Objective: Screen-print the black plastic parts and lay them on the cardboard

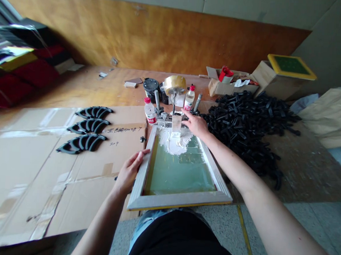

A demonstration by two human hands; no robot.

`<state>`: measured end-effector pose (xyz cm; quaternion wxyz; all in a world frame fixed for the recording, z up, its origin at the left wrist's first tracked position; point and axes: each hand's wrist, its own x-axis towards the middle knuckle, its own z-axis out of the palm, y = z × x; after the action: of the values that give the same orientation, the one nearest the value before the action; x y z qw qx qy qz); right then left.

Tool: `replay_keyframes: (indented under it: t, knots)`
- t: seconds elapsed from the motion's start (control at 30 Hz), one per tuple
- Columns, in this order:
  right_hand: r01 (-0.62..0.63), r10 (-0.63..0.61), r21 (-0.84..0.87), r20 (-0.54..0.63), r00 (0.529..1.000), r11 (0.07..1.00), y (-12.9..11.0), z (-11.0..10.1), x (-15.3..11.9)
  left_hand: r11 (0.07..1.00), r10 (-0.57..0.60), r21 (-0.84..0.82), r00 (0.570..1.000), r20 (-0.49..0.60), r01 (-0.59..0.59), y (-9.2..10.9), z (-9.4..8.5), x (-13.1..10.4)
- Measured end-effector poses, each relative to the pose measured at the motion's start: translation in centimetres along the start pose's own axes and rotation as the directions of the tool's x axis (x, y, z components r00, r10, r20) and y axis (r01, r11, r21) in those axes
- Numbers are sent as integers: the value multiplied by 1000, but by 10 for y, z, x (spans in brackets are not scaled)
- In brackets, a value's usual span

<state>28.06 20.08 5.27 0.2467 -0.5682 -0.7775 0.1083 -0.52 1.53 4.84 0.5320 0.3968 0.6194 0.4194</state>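
A screen printing frame (183, 198) with pale green mesh lies before me, its near edge towards my body. My left hand (129, 171) grips its left side, thumb along the top of the rail. Thick white ink (175, 146) is heaped on the mesh's far end. In that ink stands a small pale squeegee (176, 124). Just right of it is my right hand (197, 126), fingers apart and stretched towards the clamp (165, 121) at the frame's far end; I see nothing held in it. Whether a fingertip touches the squeegee is unclear.
Black curved plastic parts (84, 143) lie in three fanned groups on cardboard (88, 191) at left. A big pile of black parts (245, 124) is at right. Red-capped bottles (150, 111), a tape roll (174, 84) and a dark tub (150, 87) stand behind the frame.
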Motion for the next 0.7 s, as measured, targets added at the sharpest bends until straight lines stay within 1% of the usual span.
replay_keyframes:
  t: [0.03,0.1,0.13,0.17,0.2,0.23,0.3,0.33,0.37,0.4,0.43,0.47,0.5,0.53,0.57,0.6,0.63,0.67,0.7]
  knots:
    - [-83,84,14,-50,995,996,14,-7,0,999,21,-33,1000,7,-21,12,1,2]
    - [-262,265,38,-114,958,964,43,-14,-13,981,118,-153,993,-23,-120,36,6,11]
    - [-331,334,42,-116,935,943,54,-12,-24,959,177,-218,983,-41,-182,46,9,17]
    - [-370,373,44,-94,923,928,62,-7,-37,935,225,-270,973,-57,-232,56,13,25]
    - [-370,373,48,-48,927,928,66,1,-50,917,248,-304,966,-67,-256,64,16,32]
    - [-328,328,58,13,945,943,66,12,-64,909,249,-325,966,-75,-260,69,20,38]
    - [-161,150,80,133,980,984,56,36,-86,903,209,-358,970,-121,-239,72,29,44]
    - [-75,61,76,171,983,994,46,46,-95,899,179,-377,972,-150,-223,67,35,44]
    - [0,-12,63,192,981,998,35,55,-103,899,139,-394,977,-160,-193,59,42,41]
    - [51,-58,42,189,980,998,23,61,-110,906,80,-403,988,-131,-127,47,49,36]
    - [75,-77,20,163,984,997,9,66,-117,915,-1,-402,998,-60,-23,31,57,29]
    - [86,-86,0,123,989,996,-5,69,-124,917,-96,-385,995,38,104,14,65,21]
    - [109,-107,-13,85,991,994,-20,72,-132,905,-189,-358,972,141,228,-4,73,12]
    - [160,-158,-18,62,985,987,-33,74,-141,886,-258,-339,943,210,318,-21,78,4]
    - [245,-244,-15,65,968,969,-45,76,-150,867,-309,-325,920,240,376,-38,80,-4]
    - [363,-362,9,98,927,932,-53,78,-158,857,-342,-320,910,236,405,-54,78,-10]
    - [465,-466,42,133,874,884,-56,79,-164,857,-364,-311,909,203,412,-67,71,-14]
    - [531,-536,75,162,828,844,-52,77,-167,866,-382,-288,913,147,409,-80,59,-17]
    - [545,-551,85,173,817,834,-41,73,-166,880,-398,-252,915,72,403,-92,43,-19]
